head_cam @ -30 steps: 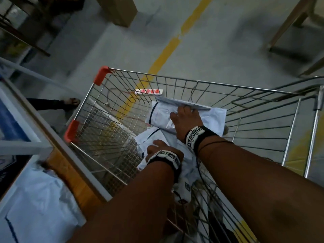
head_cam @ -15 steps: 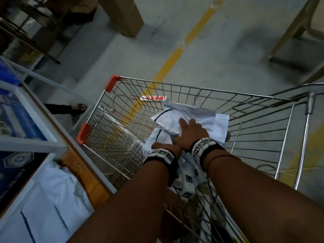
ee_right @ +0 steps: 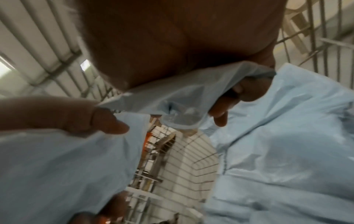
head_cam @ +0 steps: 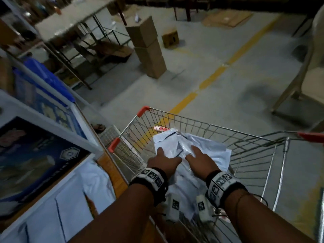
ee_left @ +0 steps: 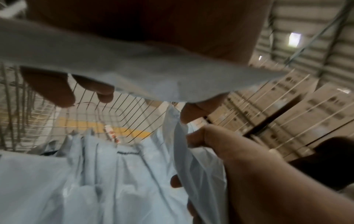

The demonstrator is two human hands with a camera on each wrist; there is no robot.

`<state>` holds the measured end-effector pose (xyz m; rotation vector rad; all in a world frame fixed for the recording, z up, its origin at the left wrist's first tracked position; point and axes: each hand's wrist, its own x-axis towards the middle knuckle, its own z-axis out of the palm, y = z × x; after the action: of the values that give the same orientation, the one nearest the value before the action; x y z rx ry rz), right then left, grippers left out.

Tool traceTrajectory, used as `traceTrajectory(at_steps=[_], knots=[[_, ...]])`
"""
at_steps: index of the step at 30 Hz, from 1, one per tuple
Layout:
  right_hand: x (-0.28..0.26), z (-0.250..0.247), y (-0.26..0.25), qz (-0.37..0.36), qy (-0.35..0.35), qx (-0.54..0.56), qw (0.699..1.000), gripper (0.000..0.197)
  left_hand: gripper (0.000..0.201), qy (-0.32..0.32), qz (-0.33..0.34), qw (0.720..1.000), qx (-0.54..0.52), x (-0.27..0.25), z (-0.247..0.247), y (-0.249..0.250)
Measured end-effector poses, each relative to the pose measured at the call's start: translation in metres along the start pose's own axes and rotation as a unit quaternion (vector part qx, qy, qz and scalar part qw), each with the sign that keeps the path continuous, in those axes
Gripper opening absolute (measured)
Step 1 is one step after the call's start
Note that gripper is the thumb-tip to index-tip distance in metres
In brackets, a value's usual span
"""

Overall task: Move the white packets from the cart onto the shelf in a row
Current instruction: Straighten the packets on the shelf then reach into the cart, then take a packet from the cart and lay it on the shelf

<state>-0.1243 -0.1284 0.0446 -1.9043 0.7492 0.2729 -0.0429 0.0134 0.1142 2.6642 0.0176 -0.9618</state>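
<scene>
Several white packets [head_cam: 215, 155] lie heaped in a wire cart [head_cam: 210, 124] with red corner caps. My left hand [head_cam: 161, 155] grips a white packet [head_cam: 166, 142] at its near edge; in the left wrist view this packet [ee_left: 134, 72] lies across the palm over curled fingers [ee_left: 57, 91]. My right hand [head_cam: 196, 153] pinches crumpled white plastic [head_cam: 184, 148] right beside it; the right wrist view shows that plastic [ee_right: 182, 97] between thumb and fingers. Whether both hands hold one packet I cannot tell. More white packets [head_cam: 70, 204] lie on the shelf [head_cam: 112, 171] at the left.
A dark printed box [head_cam: 35, 155] and blue boxes [head_cam: 49, 81] fill the shelving above the packets. A stack of cardboard boxes [head_cam: 149, 48] and a folding table [head_cam: 73, 20] stand on the grey floor beyond the cart. A yellow floor line [head_cam: 210, 79] runs under the cart.
Both hands have risen from deep in the cart to its rim and spread apart, each now gripping white plastic. The right hand lay flat on a packet before. The head view has tilted up.
</scene>
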Motion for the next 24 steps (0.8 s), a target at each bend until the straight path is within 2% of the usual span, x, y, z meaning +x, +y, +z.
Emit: traceTrajectory(at_steps=[3, 6, 9, 11, 14, 18, 21, 24], knots=[[-0.031, -0.002, -0.028, -0.046, -0.009, 0.022, 0.999, 0.061, 0.115, 0.017, 0.046, 0.997, -0.059, -0.033, -0.024, -0.013], [-0.062, 0.002, -0.062, -0.083, -0.016, 0.015, 0.996, 0.073, 0.116, 0.072, 0.077, 0.989, -0.102, -0.063, -0.051, -0.034], [-0.090, 0.015, -0.098, -0.122, -0.012, -0.021, 0.992, 0.067, 0.115, 0.141, 0.078, 0.982, -0.094, -0.087, -0.082, -0.065], [-0.108, 0.028, -0.122, -0.128, -0.003, -0.061, 0.990, 0.073, 0.114, 0.182, 0.067, 0.977, -0.088, -0.104, -0.101, -0.095], [-0.139, 0.061, -0.151, -0.147, 0.005, -0.093, 0.985, 0.078, 0.113, 0.196, 0.039, 0.976, -0.090, -0.132, -0.125, -0.149], [-0.191, 0.116, -0.187, -0.184, -0.006, -0.147, 0.972, 0.059, 0.113, 0.199, 0.012, 0.976, -0.085, -0.167, -0.150, -0.238], [-0.231, 0.165, -0.208, -0.185, -0.010, -0.186, 0.965, 0.076, 0.115, 0.204, -0.009, 0.975, -0.088, -0.197, -0.162, -0.308], [-0.268, 0.223, -0.230, -0.203, -0.014, -0.231, 0.951, 0.070, 0.116, 0.221, -0.039, 0.968, -0.113, -0.223, -0.168, -0.382]])
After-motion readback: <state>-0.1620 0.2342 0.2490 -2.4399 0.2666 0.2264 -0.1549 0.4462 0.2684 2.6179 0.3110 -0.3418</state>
